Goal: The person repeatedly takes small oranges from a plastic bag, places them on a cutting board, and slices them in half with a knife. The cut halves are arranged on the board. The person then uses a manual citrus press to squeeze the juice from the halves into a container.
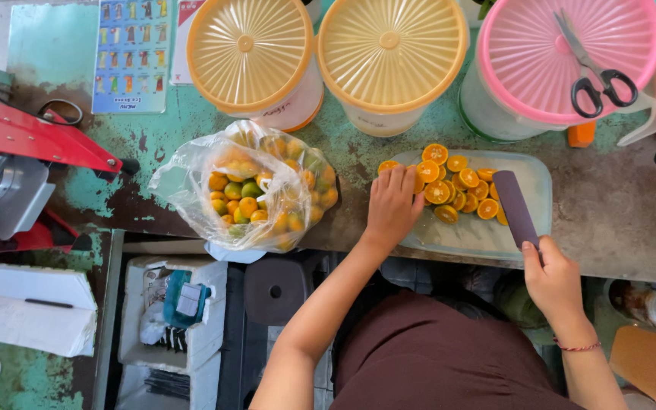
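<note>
Head view: blue chart [130, 55] beyond knife [515, 206].

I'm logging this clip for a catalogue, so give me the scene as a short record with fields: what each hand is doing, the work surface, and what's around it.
left hand: flat on the halved citrus fruits, at the left end of the cutting board
right hand: grips a knife, its broad blade lying over the board
halved citrus fruits: orange cut faces up, piled on the board
plastic bag: open, left of the board, full of whole small green-orange fruits
behind board: two yellow-lidded tubs, one pink-lidded tub with scissors on top
counter: worn, flaking green paint
</note>
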Motion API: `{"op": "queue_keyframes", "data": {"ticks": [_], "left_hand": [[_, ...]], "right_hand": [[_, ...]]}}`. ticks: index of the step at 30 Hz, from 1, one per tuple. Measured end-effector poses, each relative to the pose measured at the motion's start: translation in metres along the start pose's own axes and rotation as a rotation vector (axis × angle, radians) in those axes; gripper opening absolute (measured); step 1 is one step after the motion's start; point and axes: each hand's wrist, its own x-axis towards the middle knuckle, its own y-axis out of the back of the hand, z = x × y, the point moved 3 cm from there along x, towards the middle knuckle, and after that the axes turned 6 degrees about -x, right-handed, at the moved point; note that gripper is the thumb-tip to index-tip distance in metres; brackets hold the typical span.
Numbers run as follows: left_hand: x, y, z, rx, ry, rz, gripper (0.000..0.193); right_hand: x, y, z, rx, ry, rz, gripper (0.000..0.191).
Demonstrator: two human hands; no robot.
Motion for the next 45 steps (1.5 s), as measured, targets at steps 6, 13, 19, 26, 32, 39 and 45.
{"op": "queue_keyframes", "data": {"ticks": [6,13,19,26,32,39,45], "left_hand": [[0.008,0.067,0.016,-0.071,-0.033,0.108,0.067],[-0.054,0.212,-0.124,0.076,0.516,0.508,0.042],[-0.072,0.221,-0.168,0.226,0.559,0.001,0.033],[-0.054,0.229,-0.115,-0.420,0.554,0.219,0.034],[-0.023,0.202,-0.001,-0.510,0.284,0.463,0.037],[-0.004,0.129,0.062,-0.502,0.059,0.260,0.055],[-0.006,0.080,0.066,-0.671,0.101,0.085,0.047]], "right_hand": [[0.002,0.001,-0.013,0.002,0.041,0.036,0.023],[0.000,-0.016,-0.011,-0.057,0.005,-0.013,0.026],[0.016,-0.025,0.000,-0.055,0.022,-0.071,0.026],[0.012,-0.021,-0.008,-0.058,0.005,-0.090,0.027],[0.003,-0.017,-0.012,-0.080,-0.045,-0.132,0.029],[-0.007,-0.012,-0.018,-0.001,-0.002,-0.157,0.026],[-0.013,0.001,-0.020,0.088,-0.037,-0.215,0.020]]}}
